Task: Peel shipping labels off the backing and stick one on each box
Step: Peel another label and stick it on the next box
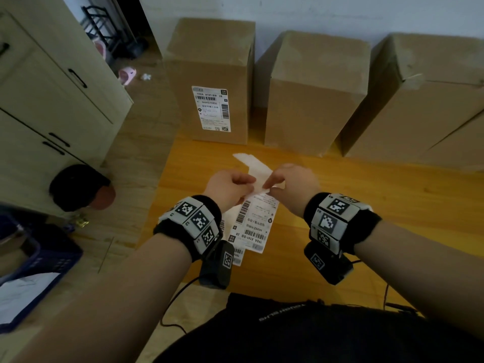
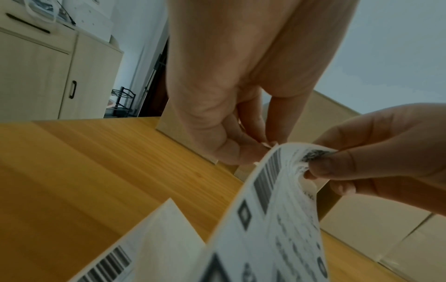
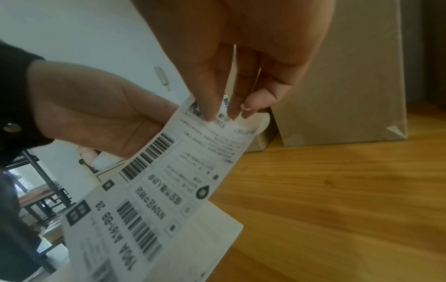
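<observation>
Overhead, left hand [image 1: 229,188] and right hand [image 1: 293,186] pinching label strip [image 1: 252,224] above table [image 1: 366,205]; three boxes [image 1: 314,100] standing behind, leftmost box [image 1: 209,61] wearing stuck label [image 1: 211,108]. Left wrist: thumb and fingers [image 2: 236,150] gripping strip edge. Right wrist: fingertips [image 3: 210,108] pinching strip's top corner.

The wooden table [image 1: 366,205] carries three cardboard boxes [image 1: 311,100] in a row. A blank backing strip [image 1: 251,161] lies before them.
</observation>
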`<state>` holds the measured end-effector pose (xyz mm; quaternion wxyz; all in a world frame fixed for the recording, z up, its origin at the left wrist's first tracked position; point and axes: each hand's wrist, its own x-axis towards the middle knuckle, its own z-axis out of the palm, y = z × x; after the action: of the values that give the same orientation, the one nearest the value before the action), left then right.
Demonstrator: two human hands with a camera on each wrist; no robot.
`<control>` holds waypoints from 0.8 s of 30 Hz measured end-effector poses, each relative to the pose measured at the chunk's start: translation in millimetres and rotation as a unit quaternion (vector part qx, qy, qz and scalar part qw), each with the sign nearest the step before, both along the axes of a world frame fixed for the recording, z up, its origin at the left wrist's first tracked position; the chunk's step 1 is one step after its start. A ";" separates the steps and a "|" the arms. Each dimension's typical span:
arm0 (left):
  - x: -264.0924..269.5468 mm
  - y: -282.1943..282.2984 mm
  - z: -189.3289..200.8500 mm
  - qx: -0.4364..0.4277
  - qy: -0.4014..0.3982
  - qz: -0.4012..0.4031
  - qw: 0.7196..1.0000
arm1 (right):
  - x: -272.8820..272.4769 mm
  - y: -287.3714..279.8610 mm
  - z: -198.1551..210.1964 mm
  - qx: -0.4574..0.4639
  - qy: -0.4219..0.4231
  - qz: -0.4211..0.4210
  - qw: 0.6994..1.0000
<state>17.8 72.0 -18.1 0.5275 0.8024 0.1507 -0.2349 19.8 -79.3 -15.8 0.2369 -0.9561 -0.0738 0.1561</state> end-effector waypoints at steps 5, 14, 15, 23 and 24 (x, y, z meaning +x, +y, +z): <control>-0.4 4.7 -8.3 0.006 0.023 0.030 0.999 | -1.9 -4.7 -1.3 0.007 0.005 -0.007 1.000; -4.9 16.2 -14.8 0.036 0.027 0.045 0.998 | -10.6 -13.3 -5.4 0.015 0.019 -0.003 1.000; -5.6 17.1 -15.6 0.045 0.014 0.043 0.998 | -11.6 -13.3 -5.5 0.015 0.019 0.000 1.000; -12.5 23.0 -23.6 0.112 -0.061 0.021 0.992 | -15.9 -14.6 -3.3 0.041 0.025 -0.015 0.999; -14.0 23.7 -25.0 0.108 -0.058 0.024 0.992 | -16.3 -15.2 -3.3 0.044 0.028 -0.015 0.999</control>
<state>3.8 95.7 -43.2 0.4509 0.8632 0.1632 -0.1578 3.5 -94.5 -19.1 0.2834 -0.9409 -0.0593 0.1756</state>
